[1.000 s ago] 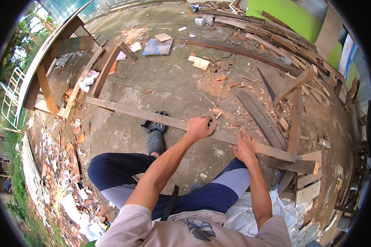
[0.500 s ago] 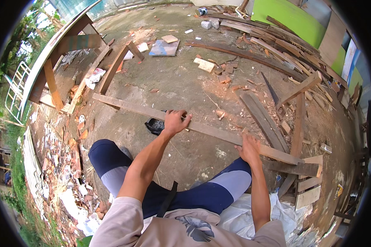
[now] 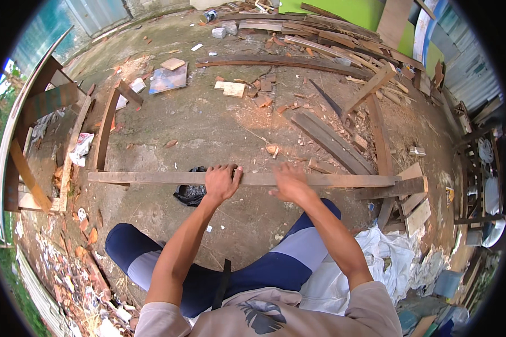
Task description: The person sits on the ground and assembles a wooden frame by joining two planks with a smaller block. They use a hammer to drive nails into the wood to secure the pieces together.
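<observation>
In the head view, one long, narrow, grey-brown wooden plank runs crosswise beneath both hands. The left hand lies over it, fingers bent toward the far edge; how firmly it pinches I cannot tell. The right hand, just beside it, is blurred, thumb apart from the fingers; whether it presses or grips is unclear. One crumpled black plastic bag lies left of the left hand, partly hidden by the plank. Right of the right hand, one short dark wooden beam overlaps the plank's end. Beyond that hand lie two grey-brown wooden boards side by side and one dark-bladed handsaw. Two grey blocks sit far beyond the left hand.
</observation>
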{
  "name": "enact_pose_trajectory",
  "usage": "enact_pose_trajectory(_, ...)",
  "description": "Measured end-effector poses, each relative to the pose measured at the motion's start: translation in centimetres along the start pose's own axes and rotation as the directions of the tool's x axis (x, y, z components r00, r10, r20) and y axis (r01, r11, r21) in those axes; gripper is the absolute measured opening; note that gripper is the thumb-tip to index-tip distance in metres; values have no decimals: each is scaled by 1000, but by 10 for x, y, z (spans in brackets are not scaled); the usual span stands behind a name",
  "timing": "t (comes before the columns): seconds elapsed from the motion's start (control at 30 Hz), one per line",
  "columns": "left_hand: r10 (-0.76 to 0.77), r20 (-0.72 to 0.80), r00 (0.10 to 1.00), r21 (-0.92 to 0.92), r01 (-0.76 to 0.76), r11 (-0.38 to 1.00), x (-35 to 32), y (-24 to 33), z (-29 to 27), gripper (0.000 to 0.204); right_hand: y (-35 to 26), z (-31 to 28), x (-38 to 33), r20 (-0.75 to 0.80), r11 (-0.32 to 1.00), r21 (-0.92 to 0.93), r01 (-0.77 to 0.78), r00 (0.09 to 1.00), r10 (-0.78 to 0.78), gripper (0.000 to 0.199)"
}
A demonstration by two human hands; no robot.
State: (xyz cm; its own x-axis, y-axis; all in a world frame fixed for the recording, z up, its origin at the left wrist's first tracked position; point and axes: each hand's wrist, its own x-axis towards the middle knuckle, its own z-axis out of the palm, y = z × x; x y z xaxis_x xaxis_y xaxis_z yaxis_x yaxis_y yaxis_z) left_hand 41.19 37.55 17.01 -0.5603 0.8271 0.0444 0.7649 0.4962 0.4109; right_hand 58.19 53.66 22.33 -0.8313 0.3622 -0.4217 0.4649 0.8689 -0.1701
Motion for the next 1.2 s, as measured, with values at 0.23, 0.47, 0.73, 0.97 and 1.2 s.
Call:
enact_pose_trajectory(0.23,-29,-71,997,-599,-19,800,5,-25,4,37,-86,22,66,98,999,-44,27,995,-23,64)
enact_pose_trajectory(0.47,-267,-248,931,-528,102,843,28,-197,-78,44,-121,9,73,134,943,-291,-164,969,210,44)
enact_pose_trajectory(0.73,-732,-207,650,-54,739,672,17,-481,-227,81,-117,4,93,333,787,-498,-365,757,563,63)
enact_pose_trajectory(0.97,-571,373,731,-401,682,611,-18,-641,-220,95,-171,-4,120,262,628,-715,-307,715,648,91)
enact_pose_trajectory(1.2,-381,565,732,-754,646,122,-35,-674,-188,95,-386,-11,193,220,968,-153,198,962,-162,98)
